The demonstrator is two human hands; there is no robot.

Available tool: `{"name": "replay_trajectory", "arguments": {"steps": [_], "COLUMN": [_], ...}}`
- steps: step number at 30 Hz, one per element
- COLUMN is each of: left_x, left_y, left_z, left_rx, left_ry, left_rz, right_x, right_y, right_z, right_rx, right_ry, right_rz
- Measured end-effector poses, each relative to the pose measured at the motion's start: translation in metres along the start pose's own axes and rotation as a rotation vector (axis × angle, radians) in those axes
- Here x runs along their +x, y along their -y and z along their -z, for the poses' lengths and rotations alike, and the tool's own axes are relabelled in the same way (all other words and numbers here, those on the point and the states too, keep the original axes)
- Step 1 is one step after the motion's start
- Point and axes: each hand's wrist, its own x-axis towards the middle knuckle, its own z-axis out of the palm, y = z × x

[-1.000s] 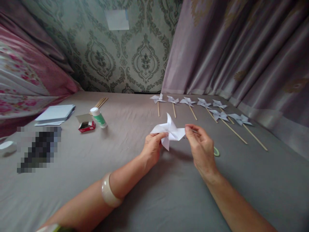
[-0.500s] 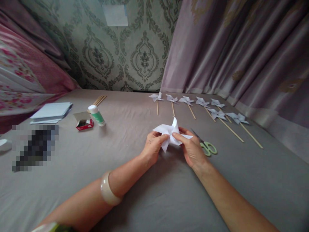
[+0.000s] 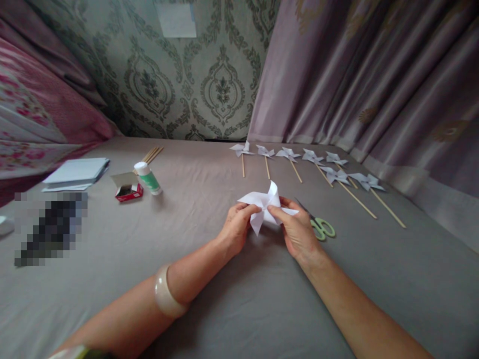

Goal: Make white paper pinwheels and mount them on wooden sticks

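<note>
Between my hands is a white paper pinwheel [image 3: 264, 202] with folded, pointed blades, held just above the grey sheet. My left hand [image 3: 236, 223] grips it from the left, thumb pressed near the centre. From the right, my right hand [image 3: 297, 227] pinches it, its thumb also close to the middle. The fingers behind the paper are partly hidden, and no stick shows on this pinwheel. Green-handled scissors [image 3: 325, 228] lie right beside my right hand, their blades partly covered by it.
Several finished pinwheels on sticks [image 3: 337, 175] lie at the back right. At the left are a glue stick [image 3: 148, 178], an open red box [image 3: 129, 193], thin wooden sticks [image 3: 152, 155] and a paper stack [image 3: 77, 172]. A blurred dark object [image 3: 52, 227] lies nearer.
My left thumb has shifted slightly on the paper near the pinwheel's centre. Both hands keep their hold, and the view has moved a little.
</note>
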Motion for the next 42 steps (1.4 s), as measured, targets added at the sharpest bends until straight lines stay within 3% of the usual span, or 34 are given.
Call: {"name": "replay_trajectory", "arguments": {"steps": [17, 42], "left_x": [-0.0004, -0.0025], "left_y": [-0.0005, -0.0044], "left_z": [0.0006, -0.0039], "left_rx": [0.082, 0.046], "left_ry": [-0.058, -0.048], "left_rz": [0.009, 0.016], "right_x": [-0.0013, -0.0021], "right_y": [-0.0017, -0.0004], "right_z": [0.0003, -0.0017], "right_rx": [-0.038, -0.029], "right_ry": [0.021, -0.006], "right_rz": [0.025, 0.020]}}
